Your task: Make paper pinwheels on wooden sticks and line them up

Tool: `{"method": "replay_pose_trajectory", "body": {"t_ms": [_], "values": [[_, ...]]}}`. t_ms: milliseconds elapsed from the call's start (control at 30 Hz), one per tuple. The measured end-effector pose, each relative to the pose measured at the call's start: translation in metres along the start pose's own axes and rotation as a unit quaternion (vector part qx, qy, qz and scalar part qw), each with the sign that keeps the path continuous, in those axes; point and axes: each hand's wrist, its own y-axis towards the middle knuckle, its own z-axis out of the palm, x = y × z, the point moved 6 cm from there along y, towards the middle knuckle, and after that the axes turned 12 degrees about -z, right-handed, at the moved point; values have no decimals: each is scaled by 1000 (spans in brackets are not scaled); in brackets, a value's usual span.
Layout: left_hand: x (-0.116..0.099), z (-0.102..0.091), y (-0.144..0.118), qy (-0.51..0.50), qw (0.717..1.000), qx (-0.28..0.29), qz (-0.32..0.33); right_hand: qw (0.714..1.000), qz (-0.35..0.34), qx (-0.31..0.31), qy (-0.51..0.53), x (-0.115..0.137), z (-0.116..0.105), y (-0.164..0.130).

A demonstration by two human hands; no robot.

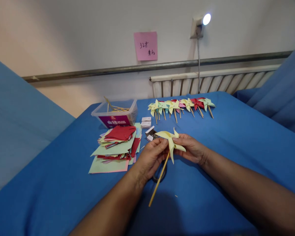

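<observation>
Between my two hands is a pale yellow paper pinwheel, its wooden stick slanting down to the left. My left hand is closed on it, the thumb near the centre of the paper and the fingers behind. My right hand pinches the right-hand blades between thumb and fingers. Under the left hand, a dark ring-shaped object lies partly hidden on the blue cloth. Just beyond the hands sits a small open box with dark bits beside it, too small to tell.
Stacked coloured paper lies at left, before a clear plastic tub of wooden sticks. Small white boxes stand beside it. Several pinwheels line the table's far edge. Behind are a radiator, a metal rail and a pink note.
</observation>
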Motion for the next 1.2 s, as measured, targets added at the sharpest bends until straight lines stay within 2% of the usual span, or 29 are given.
{"method": "replay_pose_trajectory", "body": {"t_ms": [233, 433, 667, 833, 1033, 1200], "values": [[2, -1, 2, 12, 1000, -21, -11, 1000, 6, 0, -16, -3, 1, 0], [3, -1, 2, 34, 999, -9, -19, 1000, -2, 14, -23, -5, 2, 0], [-1, 4, -1, 41, 999, 0, -1, 999, -4, 3, -36, -1, 3, -1], [2, 1, 2, 53, 998, -25, -7, 999, -7, -2, -40, -4, 2, 0], [0, -1, 2, 93, 993, -60, 41, 999, 1, 13, -49, -4, 8, -2], [0, 2, 1, 84, 995, -37, 26, 999, -7, 12, -48, -4, 6, -2]]}}
